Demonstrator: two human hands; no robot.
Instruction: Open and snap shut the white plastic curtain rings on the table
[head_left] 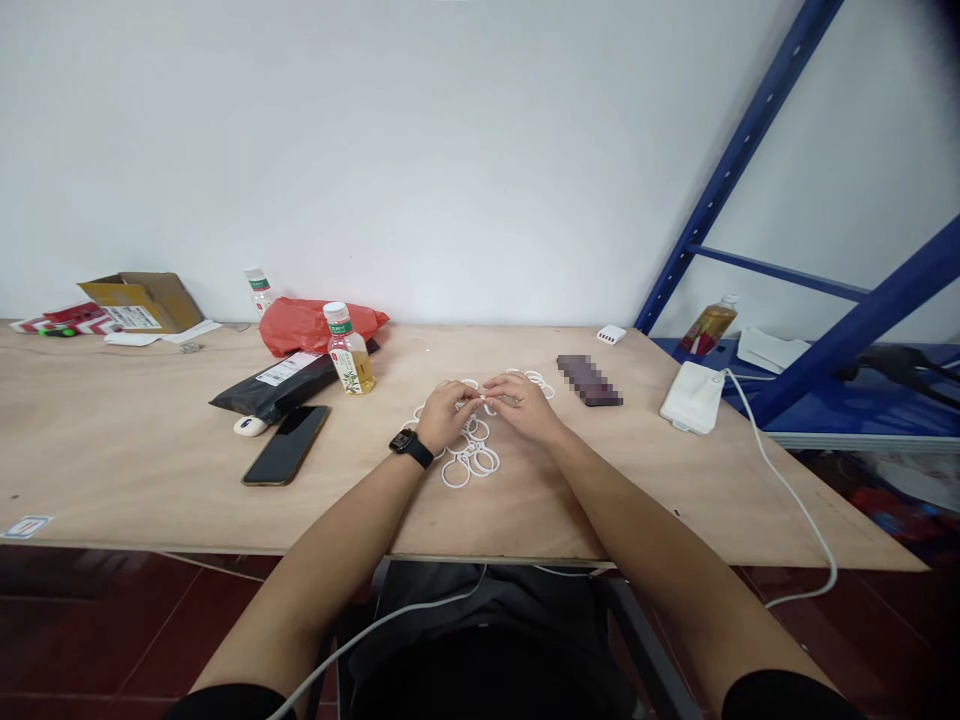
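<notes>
My left hand (448, 412), with a black smartwatch (412, 447) on the wrist, meets my right hand (524, 405) over the middle of the table. Thumbs and fingers of both hands are pinched together at one small white part, which looks like the top of a white ring (490, 407); my fingers cover most of it. Several thin white rings with small tabs lie around and under my hands, among them a front ring (456, 486). More white rings (540, 380) lie just beyond my right hand.
Left of my hands are a phone (286, 446), a black parcel (274, 387), a drink bottle (349, 350) and a red bag (300, 325). To the right lie a blurred dark object (589, 381) and a white power bank (691, 398) with a cable. A blue metal frame (720, 200) rises at right.
</notes>
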